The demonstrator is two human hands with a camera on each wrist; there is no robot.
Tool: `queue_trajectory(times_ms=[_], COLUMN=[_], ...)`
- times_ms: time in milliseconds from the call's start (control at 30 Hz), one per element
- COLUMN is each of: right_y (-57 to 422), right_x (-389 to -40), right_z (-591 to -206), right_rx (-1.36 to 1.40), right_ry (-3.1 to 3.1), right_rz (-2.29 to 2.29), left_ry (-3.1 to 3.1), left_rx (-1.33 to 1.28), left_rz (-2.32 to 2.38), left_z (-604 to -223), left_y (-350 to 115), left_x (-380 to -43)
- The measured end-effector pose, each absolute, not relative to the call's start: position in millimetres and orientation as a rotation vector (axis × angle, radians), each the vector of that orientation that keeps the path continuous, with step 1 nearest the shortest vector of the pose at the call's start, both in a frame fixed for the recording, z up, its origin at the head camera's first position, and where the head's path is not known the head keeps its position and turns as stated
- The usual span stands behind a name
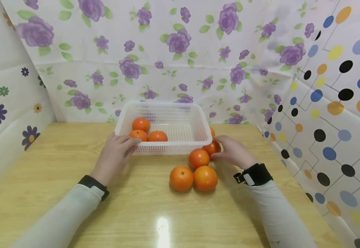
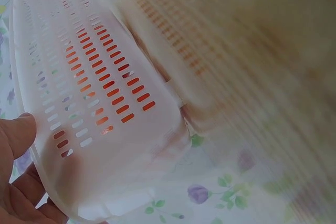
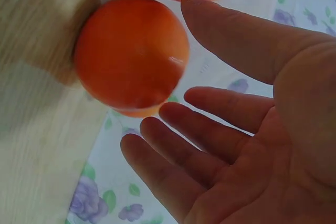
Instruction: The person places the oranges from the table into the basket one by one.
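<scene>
A white perforated plastic basket [image 1: 167, 148] stands toward the back, with three oranges in its left part, one of them this orange [image 1: 141, 124]. My left hand [image 1: 114, 151] grips the basket's front left corner; in the left wrist view, the thumb [image 2: 20, 135] lies against the rim with fingers behind it. At the basket's right end, my right hand [image 1: 235, 151] is beside an orange [image 1: 212, 148], its fingers extended. The right wrist view shows its spread fingers [image 3: 173, 156] close to an orange [image 3: 131, 53], with the palm bare.
In front of the basket's right end sit more oranges: one orange [image 1: 199, 158] nearer the basket, then a left one [image 1: 181, 178] and a right one [image 1: 205, 178]. Another orange [image 1: 212, 132] is partly hidden behind the basket corner. Patterned cloth [image 1: 180, 75] borders the wooden table [image 1: 130, 206].
</scene>
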State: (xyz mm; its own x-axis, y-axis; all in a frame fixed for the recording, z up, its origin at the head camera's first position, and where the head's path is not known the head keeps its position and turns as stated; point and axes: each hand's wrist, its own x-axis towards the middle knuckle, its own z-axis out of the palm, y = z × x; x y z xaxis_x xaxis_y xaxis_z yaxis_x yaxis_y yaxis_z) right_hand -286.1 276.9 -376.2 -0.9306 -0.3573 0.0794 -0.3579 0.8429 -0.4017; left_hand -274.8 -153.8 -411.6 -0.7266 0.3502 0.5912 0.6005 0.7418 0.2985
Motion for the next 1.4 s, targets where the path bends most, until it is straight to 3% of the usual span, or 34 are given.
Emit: queue_trajectory(times_ms=[1400], right_y=[269], right_x=[-290], right_z=[-406], right_rx=[0.348], right_ry=[-3.034], right_rz=[0.718], left_ry=[-2.446], left_rx=[-0.689], left_rz=[-0.627], left_z=[-416], left_y=[-154], left_x=[-272])
